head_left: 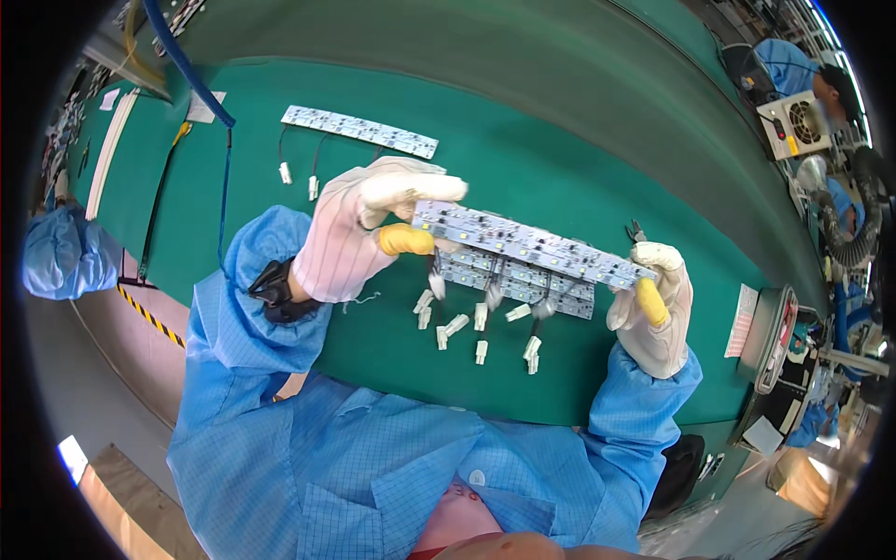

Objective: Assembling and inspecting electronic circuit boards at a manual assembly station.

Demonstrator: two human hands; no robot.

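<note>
Centrally, a long, narrow circuit-board strip [523, 241] spans the space between my two hands, raised above the worktop and slanting down toward my right. Its face is flat and pale, straight-edged, dotted with small dark components and square yellowish elements along its length. My left hand [347, 229] grips one end, fingers above and the thumb, in a yellow finger sleeve [407, 240], below. My right hand [661, 313] pinches the opposite end, its thumb likewise sleeved in yellow. Both gloves are soft, whitish fabric, the left one striped, with thicker white coverings on some fingers. Partly hidden behind the strip, similar boards [571, 301] lie on the smooth green worktop [401, 369]; near them are blocky white plastic connectors [481, 315] and thin dark leads, some blurred. Farther out lies another strip [359, 131], its wired connectors toward me. A dark-tipped hand tool [636, 231] shows just beyond my right hand. My blue sleeves [266, 247] are creased, grid-patterned cloth.
</note>
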